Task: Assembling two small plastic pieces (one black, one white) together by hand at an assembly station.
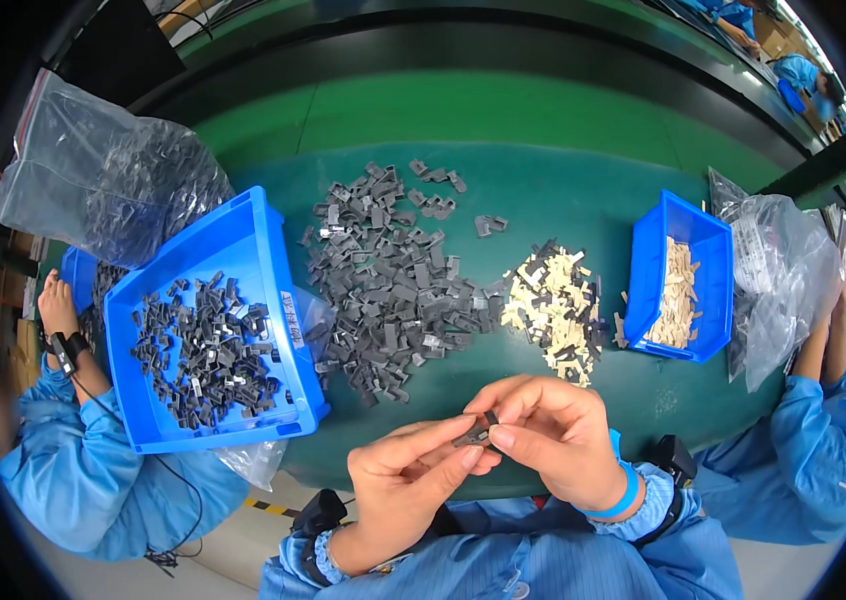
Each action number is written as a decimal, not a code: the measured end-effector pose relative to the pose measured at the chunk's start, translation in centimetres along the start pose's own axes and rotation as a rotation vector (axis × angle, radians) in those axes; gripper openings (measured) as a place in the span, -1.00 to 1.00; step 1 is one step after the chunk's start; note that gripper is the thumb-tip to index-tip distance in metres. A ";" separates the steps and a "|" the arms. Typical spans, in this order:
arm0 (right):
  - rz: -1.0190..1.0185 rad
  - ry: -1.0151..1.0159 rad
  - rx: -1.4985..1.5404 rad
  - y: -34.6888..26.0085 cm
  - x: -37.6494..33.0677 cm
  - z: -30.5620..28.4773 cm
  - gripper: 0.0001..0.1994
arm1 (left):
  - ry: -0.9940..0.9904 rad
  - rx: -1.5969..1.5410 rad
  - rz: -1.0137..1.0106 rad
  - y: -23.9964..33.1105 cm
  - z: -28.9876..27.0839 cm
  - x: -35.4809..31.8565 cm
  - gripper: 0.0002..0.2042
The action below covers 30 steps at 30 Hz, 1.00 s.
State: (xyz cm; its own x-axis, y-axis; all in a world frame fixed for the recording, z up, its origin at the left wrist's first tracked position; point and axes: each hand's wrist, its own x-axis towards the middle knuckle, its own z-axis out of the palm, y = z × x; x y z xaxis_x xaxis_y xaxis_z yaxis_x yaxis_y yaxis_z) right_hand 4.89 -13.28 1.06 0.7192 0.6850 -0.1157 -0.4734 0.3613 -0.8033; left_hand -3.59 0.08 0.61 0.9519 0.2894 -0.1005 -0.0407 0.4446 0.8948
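Close to my body, over the table's near edge, both hands meet around a small dark grey plastic part point(470, 435). My left hand point(418, 462) pinches it between thumb and fingers. At its right end, the thumb and fingertips of my right hand point(565, 440) close on a small dark piece point(491, 419); whether that is separate or belongs to the part, I cannot tell. Beyond my hands lies a large heap of dark grey plastic parts point(383, 280). To its right is a smaller pile of cream and black strips point(555, 305).
A large blue bin point(268, 260) with dark parts stands left; a smaller blue bin point(648, 260) with cream strips stands right. Clear plastic bags point(73, 160) flank them, one also on the right point(783, 270). Co-workers in blue sit on either side, one hand point(56, 305) showing left.
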 end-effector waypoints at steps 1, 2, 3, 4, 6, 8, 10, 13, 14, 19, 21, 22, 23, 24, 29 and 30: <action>0.033 0.010 0.018 -0.1 0.0 0.0 -0.93 | -0.018 0.040 0.017 -0.1 0.0 0.1 -0.72; 0.030 0.011 0.017 0.0 0.0 -0.1 -0.93 | -0.021 0.039 0.018 -0.1 0.0 0.1 -0.72; 0.014 0.014 -0.010 0.1 0.0 -0.2 -0.94 | -0.023 0.041 0.026 -0.1 0.1 0.1 -0.72; -0.001 0.016 -0.035 0.2 0.0 -0.2 -0.94 | -0.021 0.044 0.032 -0.1 0.1 0.1 -0.72; 0.004 0.016 -0.028 0.2 -0.1 -0.3 -0.94 | -0.020 0.066 0.035 -0.2 0.1 0.0 -0.72; 0.004 0.017 -0.022 0.3 -0.1 -0.3 -0.94 | -0.022 0.089 0.039 -0.2 0.0 0.0 -0.72; 0.001 0.012 -0.012 0.4 -0.1 -0.3 -0.95 | -0.030 0.070 0.056 -0.3 0.0 0.0 -0.72; 0.026 0.022 -0.003 0.4 -0.2 -0.3 -0.95 | -0.023 0.073 0.046 -0.3 0.0 -0.1 -0.73; 0.023 0.021 -0.002 0.4 -0.2 -0.3 -0.95 | -0.025 0.075 0.047 -0.3 0.0 -0.1 -0.73; 0.034 0.023 -0.046 0.3 -0.2 -0.2 -0.96 | -0.018 0.130 0.042 -0.1 0.1 -0.2 -0.73; 0.034 0.022 -0.042 0.3 -0.2 -0.3 -0.96 | -0.023 0.134 0.042 -0.1 0.0 -0.2 -0.73; 0.032 0.020 -0.042 0.3 -0.2 -0.3 -0.96 | -0.030 0.137 0.046 -0.1 0.0 -0.1 -0.73; 0.032 0.021 -0.042 0.3 -0.2 -0.3 -0.96 | -0.031 0.137 0.045 -0.1 0.0 -0.1 -0.73; 0.031 0.024 -0.046 0.3 -0.3 -0.3 -0.95 | -0.033 0.139 0.043 0.0 0.1 -0.1 -0.73; 0.010 0.030 -0.060 0.5 -0.3 -0.4 -0.94 | -0.030 0.122 0.034 0.1 0.3 0.0 -0.73; 0.003 0.037 -0.071 0.5 -0.3 -0.3 -0.94 | -0.033 0.118 0.043 0.0 0.3 0.0 -0.73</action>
State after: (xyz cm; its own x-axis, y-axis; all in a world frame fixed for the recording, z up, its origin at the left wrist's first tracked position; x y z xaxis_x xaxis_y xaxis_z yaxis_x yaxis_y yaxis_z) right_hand 4.62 -13.52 0.48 0.7371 0.6614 -0.1387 -0.4389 0.3126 -0.8424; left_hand -3.53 -0.19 0.78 0.9597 0.2769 -0.0478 -0.0478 0.3285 0.9433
